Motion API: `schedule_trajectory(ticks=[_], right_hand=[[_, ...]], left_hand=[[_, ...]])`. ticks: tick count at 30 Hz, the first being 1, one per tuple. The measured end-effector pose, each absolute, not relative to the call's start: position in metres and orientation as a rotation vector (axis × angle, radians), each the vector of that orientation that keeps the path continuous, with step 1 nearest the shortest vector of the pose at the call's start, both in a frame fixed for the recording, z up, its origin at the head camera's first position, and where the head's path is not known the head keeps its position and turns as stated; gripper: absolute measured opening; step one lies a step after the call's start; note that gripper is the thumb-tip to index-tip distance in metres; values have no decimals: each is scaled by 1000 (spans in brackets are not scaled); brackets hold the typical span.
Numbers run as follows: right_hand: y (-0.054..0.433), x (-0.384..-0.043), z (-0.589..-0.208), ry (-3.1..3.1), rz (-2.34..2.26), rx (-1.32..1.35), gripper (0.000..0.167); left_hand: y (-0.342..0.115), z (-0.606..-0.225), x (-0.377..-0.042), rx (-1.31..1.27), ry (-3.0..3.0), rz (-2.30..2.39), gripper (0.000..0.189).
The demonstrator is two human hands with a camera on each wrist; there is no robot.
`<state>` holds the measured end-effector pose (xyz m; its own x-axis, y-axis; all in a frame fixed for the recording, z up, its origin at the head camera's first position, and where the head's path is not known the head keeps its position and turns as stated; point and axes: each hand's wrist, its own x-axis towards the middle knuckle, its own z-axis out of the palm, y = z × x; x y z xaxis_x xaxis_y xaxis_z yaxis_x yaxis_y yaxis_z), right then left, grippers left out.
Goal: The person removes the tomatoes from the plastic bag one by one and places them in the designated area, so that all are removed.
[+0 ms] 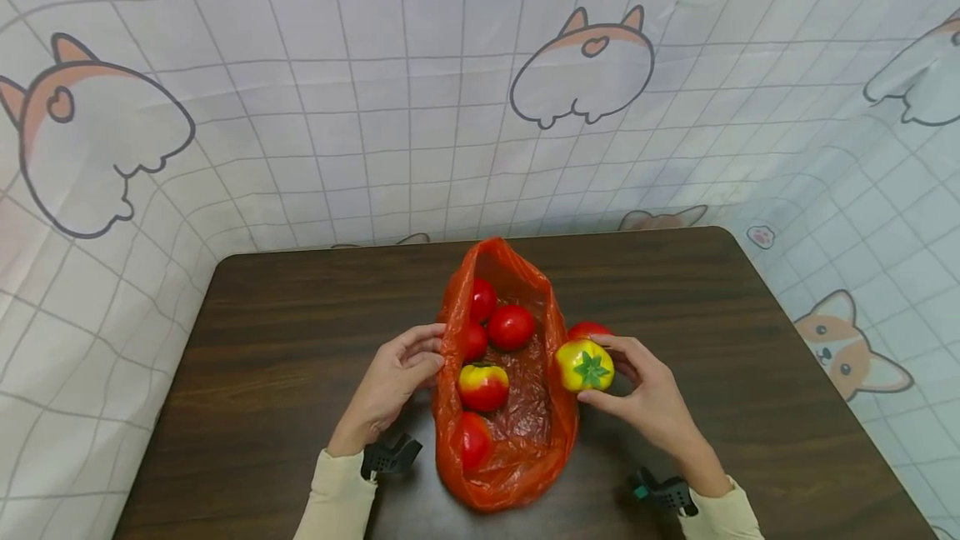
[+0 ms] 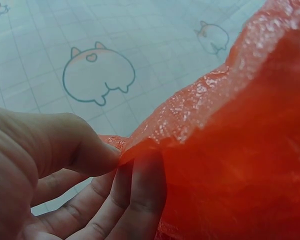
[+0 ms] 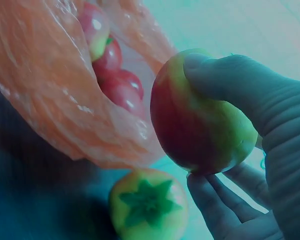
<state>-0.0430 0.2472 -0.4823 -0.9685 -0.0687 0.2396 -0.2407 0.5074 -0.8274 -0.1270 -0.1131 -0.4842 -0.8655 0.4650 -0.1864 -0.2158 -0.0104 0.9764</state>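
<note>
An orange-red plastic bag (image 1: 562, 432) stands with its mouth spread wide on the table. Several red tomatoes (image 1: 512, 327) lie inside it, along with a yellow-and-red tomato (image 1: 483, 387). My left hand (image 1: 393, 377) pinches the bag's left rim; up close, the thumb presses the thin plastic (image 2: 205, 165) against fingers behind it. At the bag's right rim, my right hand (image 1: 641, 386) holds a yellow-and-red tomato (image 1: 585, 365), its green star-shaped top showing in the head view. Below this held tomato (image 3: 200, 120), the right wrist view shows another tomato (image 3: 149, 205) outside the bag.
Beyond the held tomato, part of a red tomato (image 1: 588, 329) shows outside the bag on the dark wood table (image 1: 300, 315). A white gridded cloth (image 1: 465, 148) with cartoon dogs hangs behind the table and along its sides.
</note>
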Motion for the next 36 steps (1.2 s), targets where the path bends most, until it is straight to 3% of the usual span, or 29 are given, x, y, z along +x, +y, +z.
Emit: schedule_trajectory(ticks=[36], right_hand=[[302, -40, -475, -2510, 1315, -37, 72]], left_hand=[[-111, -484, -130, 225, 1831, 1905, 49]])
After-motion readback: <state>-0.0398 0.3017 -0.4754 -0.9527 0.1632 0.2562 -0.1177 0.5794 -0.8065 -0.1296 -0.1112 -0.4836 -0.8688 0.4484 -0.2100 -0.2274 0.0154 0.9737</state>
